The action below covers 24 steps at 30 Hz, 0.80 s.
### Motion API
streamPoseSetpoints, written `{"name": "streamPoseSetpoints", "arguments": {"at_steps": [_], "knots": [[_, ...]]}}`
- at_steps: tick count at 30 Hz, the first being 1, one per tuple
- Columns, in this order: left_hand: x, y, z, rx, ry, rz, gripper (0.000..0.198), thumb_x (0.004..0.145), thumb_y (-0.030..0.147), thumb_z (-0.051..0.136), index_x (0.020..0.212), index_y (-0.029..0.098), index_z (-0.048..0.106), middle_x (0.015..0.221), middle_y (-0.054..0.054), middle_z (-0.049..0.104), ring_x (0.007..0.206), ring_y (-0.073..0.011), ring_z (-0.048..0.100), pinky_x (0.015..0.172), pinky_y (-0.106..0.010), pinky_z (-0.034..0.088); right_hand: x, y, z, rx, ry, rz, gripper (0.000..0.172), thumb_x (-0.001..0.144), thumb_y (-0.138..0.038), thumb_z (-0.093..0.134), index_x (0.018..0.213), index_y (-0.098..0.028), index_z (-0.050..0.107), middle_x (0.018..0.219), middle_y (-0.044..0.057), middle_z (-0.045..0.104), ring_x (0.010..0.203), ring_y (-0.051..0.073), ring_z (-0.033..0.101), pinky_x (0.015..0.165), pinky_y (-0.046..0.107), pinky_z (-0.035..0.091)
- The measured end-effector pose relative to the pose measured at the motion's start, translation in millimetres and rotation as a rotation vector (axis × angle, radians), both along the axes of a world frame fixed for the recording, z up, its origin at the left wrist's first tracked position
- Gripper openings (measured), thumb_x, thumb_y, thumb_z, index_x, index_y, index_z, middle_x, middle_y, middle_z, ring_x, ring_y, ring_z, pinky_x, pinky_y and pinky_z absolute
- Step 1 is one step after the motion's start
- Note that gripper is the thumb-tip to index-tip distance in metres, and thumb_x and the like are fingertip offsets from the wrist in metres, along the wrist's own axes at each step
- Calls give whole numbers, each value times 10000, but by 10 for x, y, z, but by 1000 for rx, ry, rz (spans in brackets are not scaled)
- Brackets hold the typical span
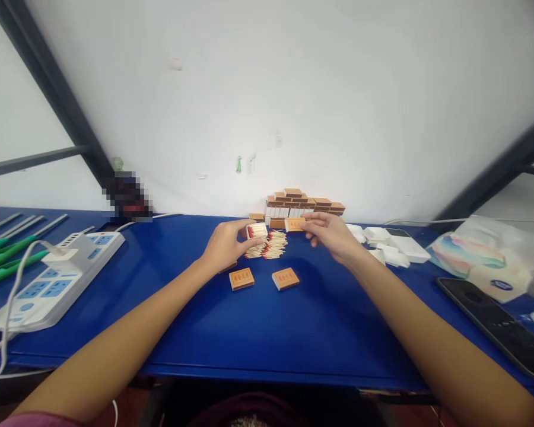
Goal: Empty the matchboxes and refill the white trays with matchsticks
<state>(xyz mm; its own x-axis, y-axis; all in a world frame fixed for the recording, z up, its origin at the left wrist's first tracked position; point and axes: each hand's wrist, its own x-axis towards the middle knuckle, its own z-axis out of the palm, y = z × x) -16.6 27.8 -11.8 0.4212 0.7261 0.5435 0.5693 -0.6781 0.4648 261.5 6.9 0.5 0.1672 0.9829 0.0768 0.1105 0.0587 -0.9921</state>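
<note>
As the left hand (228, 242) curls, the right (327, 233) pinches a matchbox (294, 224).

Home-like workspace, exact kind unclear: blue desk (311, 332), power strip (64, 276), phone (493, 320), tissue pack (485, 261).

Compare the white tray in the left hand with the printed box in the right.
The white tray is open, showing matches; the printed box shows none. The white tray looks plain; the printed box has an orange, lettered face. Both are rectangular.
</note>
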Motion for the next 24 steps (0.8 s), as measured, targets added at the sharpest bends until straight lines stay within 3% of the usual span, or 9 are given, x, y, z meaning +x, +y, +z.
{"name": "streamPoseSetpoints", "arguments": {"at_steps": [4,10,14,20,24], "knots": [[-43,90,-40,-43,-38,29,441,843,494,781,1212,256,742,960,-36,796,795,-217,719,754,-348,580,366,138,43,58,-22,-170,249,714,-143,845,917,-142,702,722,29,678,554,102,587,400,172,516],[-44,144,-66,-97,-113,41,499,808,519,803,1228,256,742,946,-24,797,779,-210,717,716,-339,583,971,358,210,101,137,-394,137,768,-60,774,853,-151,716,663,5,642,524,75,555,508,167,597],[-31,124,-71,-125,-110,38,513,809,510,802,1246,249,735,964,-26,795,780,-206,711,728,-342,586,1187,572,255,63,138,-495,125,794,-39,739,759,-150,694,674,21,657,535,76,556,549,160,609],[-28,91,-70,-144,-107,26,517,816,489,803,1266,245,730,967,-25,789,807,-208,705,753,-345,583,1224,694,65,-1,129,-444,126,790,3,733,743,-106,690,705,66,689,599,109,654,584,173,632],[-6,70,-58,-172,-91,51,564,798,498,817,1290,241,720,954,-26,784,774,-207,699,725,-339,572,1253,632,-36,73,114,-388,80,807,-63,771,822,-102,703,757,77,713,640,125,701,616,193,645]]}}
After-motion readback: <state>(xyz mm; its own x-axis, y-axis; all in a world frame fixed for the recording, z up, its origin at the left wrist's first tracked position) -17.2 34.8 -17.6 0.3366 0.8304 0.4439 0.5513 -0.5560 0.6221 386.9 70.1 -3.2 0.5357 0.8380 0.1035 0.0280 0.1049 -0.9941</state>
